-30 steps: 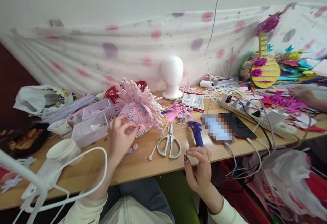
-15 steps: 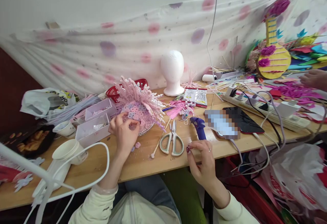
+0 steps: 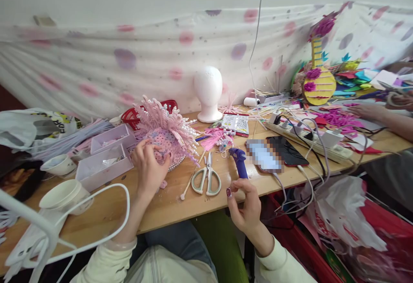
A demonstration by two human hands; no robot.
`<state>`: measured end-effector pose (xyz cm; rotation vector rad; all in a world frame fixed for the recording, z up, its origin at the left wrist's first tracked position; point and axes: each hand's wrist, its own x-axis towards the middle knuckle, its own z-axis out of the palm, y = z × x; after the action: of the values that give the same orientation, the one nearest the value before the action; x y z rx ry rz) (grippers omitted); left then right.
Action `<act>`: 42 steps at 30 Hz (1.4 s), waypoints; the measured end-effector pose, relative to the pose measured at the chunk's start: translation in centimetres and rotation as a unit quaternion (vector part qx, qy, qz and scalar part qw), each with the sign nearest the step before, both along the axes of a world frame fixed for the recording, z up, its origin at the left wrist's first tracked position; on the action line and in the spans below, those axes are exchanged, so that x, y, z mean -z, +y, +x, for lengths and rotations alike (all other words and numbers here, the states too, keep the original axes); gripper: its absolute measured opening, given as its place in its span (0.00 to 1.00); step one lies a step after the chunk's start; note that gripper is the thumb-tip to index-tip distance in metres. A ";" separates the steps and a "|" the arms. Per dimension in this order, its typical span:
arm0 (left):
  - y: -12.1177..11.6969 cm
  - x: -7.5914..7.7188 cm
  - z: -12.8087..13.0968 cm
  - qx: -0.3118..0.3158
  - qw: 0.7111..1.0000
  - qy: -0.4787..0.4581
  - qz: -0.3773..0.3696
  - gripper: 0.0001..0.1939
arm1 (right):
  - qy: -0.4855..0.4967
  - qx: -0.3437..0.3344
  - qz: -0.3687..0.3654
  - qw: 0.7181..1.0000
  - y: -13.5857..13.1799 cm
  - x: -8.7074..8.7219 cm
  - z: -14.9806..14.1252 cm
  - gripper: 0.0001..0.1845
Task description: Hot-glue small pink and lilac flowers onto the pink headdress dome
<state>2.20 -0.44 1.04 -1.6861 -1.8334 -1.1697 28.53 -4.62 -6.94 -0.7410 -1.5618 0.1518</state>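
Observation:
My left hand [image 3: 150, 169] is on the near left side of a pink headdress [image 3: 167, 139], its fingers and thumb closed against the surface. The headdress has a cap of small pink and lilac flowers, upright fuzzy pink stems and strings of pearl beads. A loose pink flower [image 3: 163, 184] lies below it. My right hand [image 3: 247, 205] is at the table's front edge, thumb and forefinger pinched together; what they hold, if anything, is too small to see. Just beyond it lies a blue glue gun [image 3: 238, 160]. White-handled scissors [image 3: 206, 177] lie between my hands.
A white foam head [image 3: 208, 91] stands behind. Lilac boxes [image 3: 100, 164], paper cups [image 3: 64, 195] and a looped white stand [image 3: 125, 214] are at left. Phones [image 3: 287, 150] and a cabled power strip [image 3: 309, 139] lie right. Another person's hand [image 3: 371, 112] is at far right.
The view has turned right, so things appear further left. My left hand still rests on the headdress, its fingers a little more curled. My right hand has barely moved.

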 end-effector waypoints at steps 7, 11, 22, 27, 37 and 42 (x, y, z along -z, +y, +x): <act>2.2 0.0 -1.9 0.055 0.997 0.001 -0.059 0.25 | 0.235 0.026 -0.075 0.969 0.0 -1.5 1.6 0.03; 2.7 0.5 -2.5 0.051 0.996 0.008 -0.066 0.26 | 0.311 0.042 -0.043 0.948 1.2 -4.6 5.2 0.06; 1.7 0.1 -2.9 0.068 0.992 0.053 -0.091 0.28 | -0.138 0.238 -0.239 0.931 9.1 -4.8 12.5 0.22; 1.7 0.3 -2.9 0.062 0.993 0.062 -0.083 0.28 | -0.151 0.249 -0.253 0.923 10.6 -3.7 12.6 0.19; 1.9 0.8 -3.1 0.058 0.994 0.067 -0.065 0.26 | -0.031 0.309 -0.094 0.946 7.4 -5.8 12.5 0.25; 1.7 0.3 -2.7 0.034 0.994 0.062 -0.079 0.29 | 0.011 0.337 -0.054 0.940 5.7 -4.0 12.1 0.22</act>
<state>-0.52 1.22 0.74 -1.8774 -1.8463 -0.9428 40.66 1.05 -2.90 -1.3145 -1.2063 -0.2637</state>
